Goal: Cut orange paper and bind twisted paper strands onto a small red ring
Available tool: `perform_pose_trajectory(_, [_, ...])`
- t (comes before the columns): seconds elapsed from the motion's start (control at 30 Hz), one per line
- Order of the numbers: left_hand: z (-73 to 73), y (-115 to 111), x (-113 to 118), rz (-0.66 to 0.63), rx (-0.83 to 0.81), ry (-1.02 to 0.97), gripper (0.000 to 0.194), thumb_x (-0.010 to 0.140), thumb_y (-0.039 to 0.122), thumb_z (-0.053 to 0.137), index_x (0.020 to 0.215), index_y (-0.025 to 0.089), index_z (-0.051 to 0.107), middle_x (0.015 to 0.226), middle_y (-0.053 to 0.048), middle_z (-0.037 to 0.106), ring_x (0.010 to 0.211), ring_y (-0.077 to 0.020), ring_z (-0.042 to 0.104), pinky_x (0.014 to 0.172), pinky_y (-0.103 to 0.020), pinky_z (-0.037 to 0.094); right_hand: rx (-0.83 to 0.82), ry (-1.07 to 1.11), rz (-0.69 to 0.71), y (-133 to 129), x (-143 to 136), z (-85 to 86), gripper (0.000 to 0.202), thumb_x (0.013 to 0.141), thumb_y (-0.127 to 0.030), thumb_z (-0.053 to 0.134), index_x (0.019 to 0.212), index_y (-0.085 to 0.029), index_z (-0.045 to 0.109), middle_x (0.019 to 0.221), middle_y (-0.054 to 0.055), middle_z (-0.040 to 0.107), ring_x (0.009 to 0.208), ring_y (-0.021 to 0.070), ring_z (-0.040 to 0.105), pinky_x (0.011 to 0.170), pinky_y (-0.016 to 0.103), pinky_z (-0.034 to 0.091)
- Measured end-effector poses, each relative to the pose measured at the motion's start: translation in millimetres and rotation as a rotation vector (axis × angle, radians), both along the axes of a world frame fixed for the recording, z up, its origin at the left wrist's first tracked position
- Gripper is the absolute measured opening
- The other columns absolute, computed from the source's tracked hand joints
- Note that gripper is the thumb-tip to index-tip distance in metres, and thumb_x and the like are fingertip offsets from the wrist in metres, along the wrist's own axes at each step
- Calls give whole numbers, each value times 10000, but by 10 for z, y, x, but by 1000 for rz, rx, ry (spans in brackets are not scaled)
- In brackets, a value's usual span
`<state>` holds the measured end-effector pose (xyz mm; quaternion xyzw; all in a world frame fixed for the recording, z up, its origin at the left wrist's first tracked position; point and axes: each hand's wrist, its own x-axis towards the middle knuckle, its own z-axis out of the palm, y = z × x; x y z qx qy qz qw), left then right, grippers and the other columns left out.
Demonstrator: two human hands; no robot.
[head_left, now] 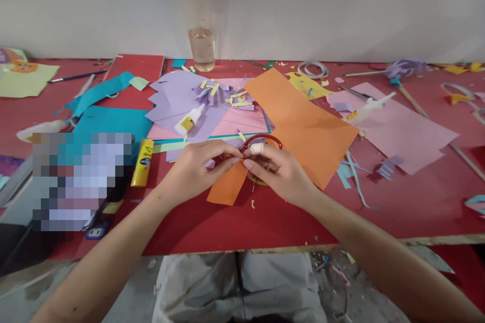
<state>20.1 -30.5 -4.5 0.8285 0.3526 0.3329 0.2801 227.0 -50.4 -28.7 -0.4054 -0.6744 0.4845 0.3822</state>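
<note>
My left hand (200, 164) and my right hand (282, 174) meet over the front of the table, thumbs and forefingers pinched together. Between the fingertips shows a tiny bit of orange paper, mostly hidden by the fingers. A white bandage (257, 149) wraps one right finger. Below the left fingertips lies an orange paper strip (226, 186); whether it joins the pinched bit I cannot tell. Just behind the hands, a curved red handle (267, 137) shows, its other end covered by the right hand. A large orange sheet (303, 128) lies behind my right hand.
On the red table (182, 229) are a yellow glue stick (143, 163), a small glue bottle (190, 121), purple paper (170, 96), teal paper (109, 123) and pink paper (401, 131). A water bottle (202, 50) stands by the wall. A blurred-out device (85, 181) sits left.
</note>
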Motion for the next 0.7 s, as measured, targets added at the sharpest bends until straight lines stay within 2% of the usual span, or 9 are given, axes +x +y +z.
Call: perform_pose_trajectory(0.7, [13,-6,2,4,-21,16,88,915,209,601,926,177,682,854,-10,727,723,-106,649,612,-200,471,36,-68,-13,-6,9,32,114,935,-299,584,1010,-232,638,886,10,664,748,134,647,649,250,528])
